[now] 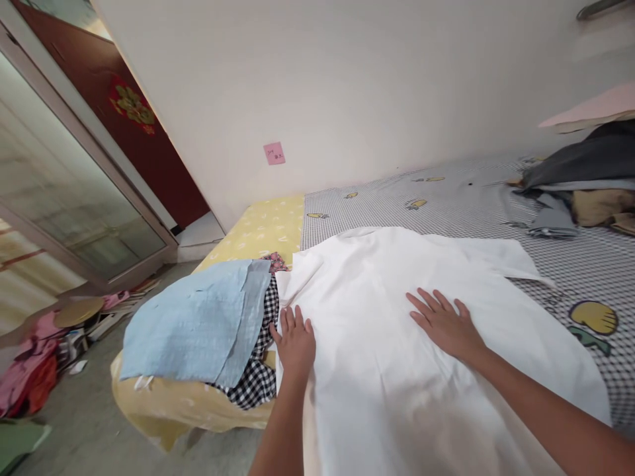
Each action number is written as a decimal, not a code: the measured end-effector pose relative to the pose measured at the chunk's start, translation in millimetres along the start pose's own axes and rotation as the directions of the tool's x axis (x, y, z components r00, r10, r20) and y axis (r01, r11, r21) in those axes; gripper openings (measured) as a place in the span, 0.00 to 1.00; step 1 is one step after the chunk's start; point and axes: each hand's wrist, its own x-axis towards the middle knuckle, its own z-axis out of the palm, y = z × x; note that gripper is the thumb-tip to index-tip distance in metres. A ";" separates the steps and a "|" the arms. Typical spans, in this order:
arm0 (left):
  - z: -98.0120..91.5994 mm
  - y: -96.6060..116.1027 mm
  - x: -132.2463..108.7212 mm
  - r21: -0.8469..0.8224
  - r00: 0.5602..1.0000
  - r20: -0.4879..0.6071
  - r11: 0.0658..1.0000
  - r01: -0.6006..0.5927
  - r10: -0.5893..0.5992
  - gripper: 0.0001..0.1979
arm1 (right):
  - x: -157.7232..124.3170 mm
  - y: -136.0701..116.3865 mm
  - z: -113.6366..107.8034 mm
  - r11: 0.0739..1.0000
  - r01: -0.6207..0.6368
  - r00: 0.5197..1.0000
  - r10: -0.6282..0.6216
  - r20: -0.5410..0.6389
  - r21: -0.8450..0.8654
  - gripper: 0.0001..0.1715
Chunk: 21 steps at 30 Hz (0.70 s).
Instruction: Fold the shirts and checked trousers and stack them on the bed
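A white short-sleeved shirt point(377, 284) lies spread over the bed, its lower part coming toward me at the front edge. My left hand point(296, 340) rests on the shirt's left edge with fingers apart. Flat on the middle of the shirt is my right hand point(445, 322), its fingers spread. Neither hand grips anything. Just left of my left hand, a light blue folded garment point(188, 324) lies on top of a black-and-white checked cloth point(254, 387).
The bed has a checked sheet point(367, 205) and a yellow cover point(270, 228). Dark and tan clothes point(585, 172) are piled at the right. A pink note point(274, 153) is on the wall. Pink and red bags point(37, 370) lie on the floor at left, near a glass door point(74, 178).
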 end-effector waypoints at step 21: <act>-33.7 -20.7 16.1 -0.146 0.996 0.042 0.985 0.088 -0.082 0.21 | 1.8 3.6 20.3 0.997 0.030 0.991 -0.022 -0.131 0.065 0.41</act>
